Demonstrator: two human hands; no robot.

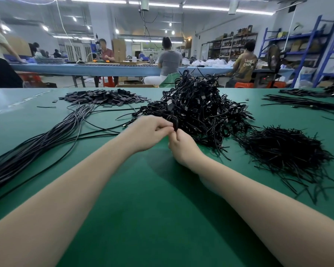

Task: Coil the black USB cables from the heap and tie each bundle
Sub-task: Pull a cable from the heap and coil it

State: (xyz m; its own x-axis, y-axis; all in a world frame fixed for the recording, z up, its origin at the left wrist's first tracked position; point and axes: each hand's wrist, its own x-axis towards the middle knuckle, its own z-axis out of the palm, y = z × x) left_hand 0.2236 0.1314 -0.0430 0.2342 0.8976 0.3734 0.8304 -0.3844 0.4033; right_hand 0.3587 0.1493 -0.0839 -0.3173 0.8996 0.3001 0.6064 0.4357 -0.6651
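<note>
Before heap (197, 110), both hands (152, 132) seemingly pinching cable (175, 124)

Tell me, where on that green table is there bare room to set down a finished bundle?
Bare green table lies between the forearms, below both hands. Another patch sits far left, before the flat tags. Crowded: the cable heap centre, loose cables left, twist ties right.

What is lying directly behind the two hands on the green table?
Behind the left hand and right hand rises the heap of black USB cables. The bundle they pinch covers its near edge; the table under it is hidden.
</note>
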